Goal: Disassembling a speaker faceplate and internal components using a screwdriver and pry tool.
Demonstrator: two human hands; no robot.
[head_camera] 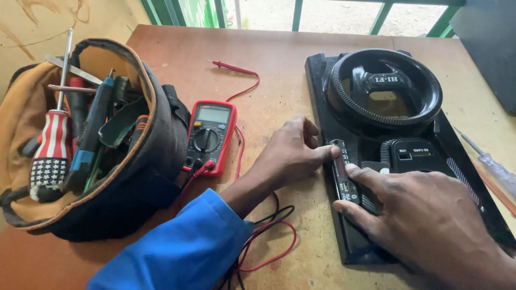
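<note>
Head view: right hand (430, 220) pressed open fingers on the small control strip (343, 177) of a black speaker panel (376, 139); left hand (290, 153), loosely curled, touched its upper end. Beyond the left hand sat a red multimeter (209, 137) and tool bag (86, 139) on the worktop (269, 70).

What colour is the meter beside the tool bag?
The meter has a red case with a dark face, seen in the head view.

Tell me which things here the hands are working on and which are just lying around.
In hand:
- left hand and right hand, both on the small control module
- black speaker front panel under it

Lying about:
- red multimeter with its leads
- tool bag of screwdrivers
- clear-handled screwdriver
</note>
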